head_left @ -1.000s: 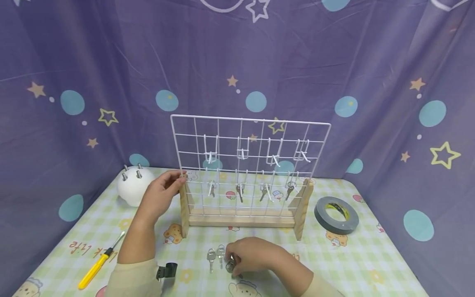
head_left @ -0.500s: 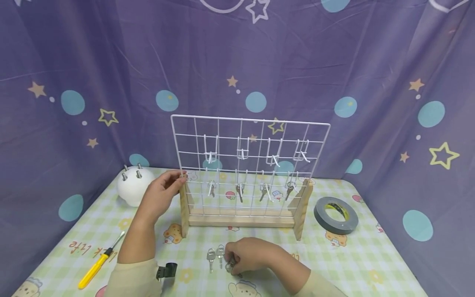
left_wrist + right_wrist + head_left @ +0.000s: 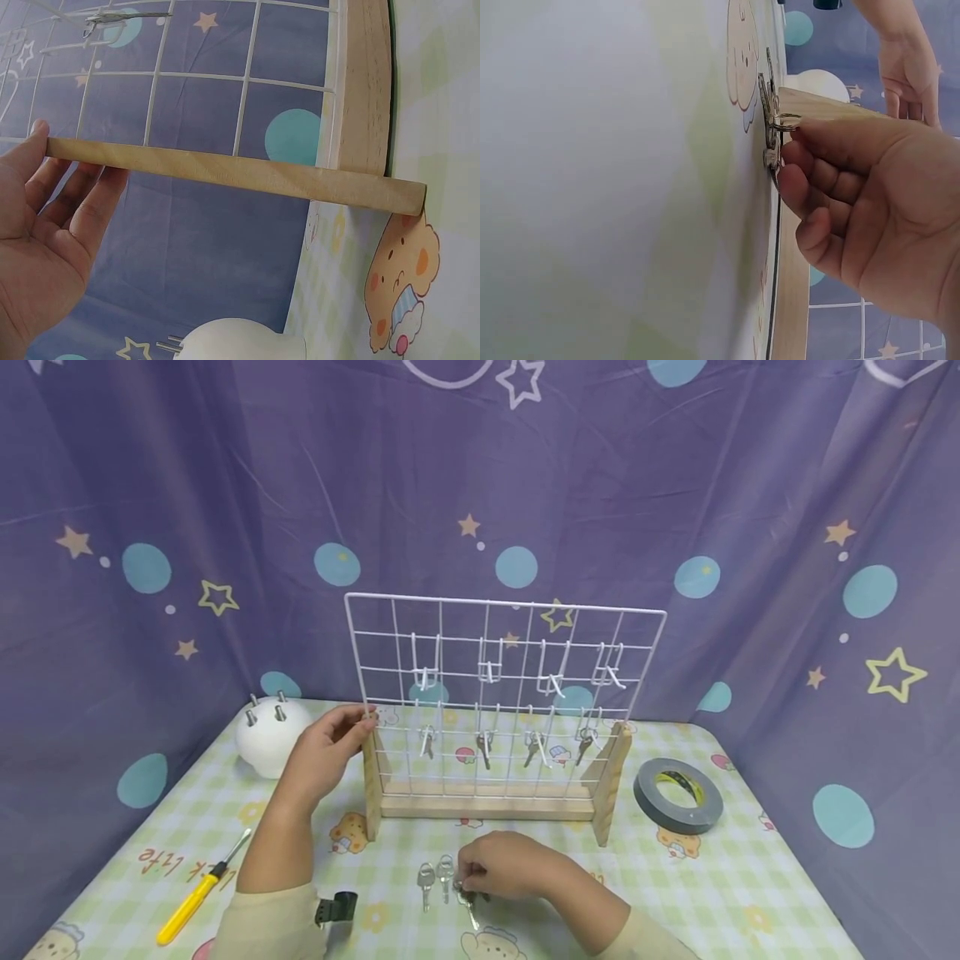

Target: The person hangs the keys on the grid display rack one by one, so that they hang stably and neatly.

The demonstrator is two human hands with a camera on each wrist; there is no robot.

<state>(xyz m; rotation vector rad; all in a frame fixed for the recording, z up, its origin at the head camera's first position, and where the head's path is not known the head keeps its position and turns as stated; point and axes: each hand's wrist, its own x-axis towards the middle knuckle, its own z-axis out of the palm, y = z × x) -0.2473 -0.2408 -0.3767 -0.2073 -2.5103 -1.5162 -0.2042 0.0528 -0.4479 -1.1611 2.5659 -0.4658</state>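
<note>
Your left hand pinches the rack at 9 o'clock; your right hand, at 6 o'clock, a key ring. Lower hooks bear keys, upper hooks none; two loose keys lie unhung, ring's 9 o'clock.

A checked cloth carries the wire rack, keys, screwdriver, tape roll and white ball.

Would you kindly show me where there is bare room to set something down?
Bare cloth lies in front of the tape roll, right of the right sleeve. A smaller patch sits between white ball and yellow screwdriver. Front centre is crowded: the right hand pinches a metal ring beside loose keys.
</note>
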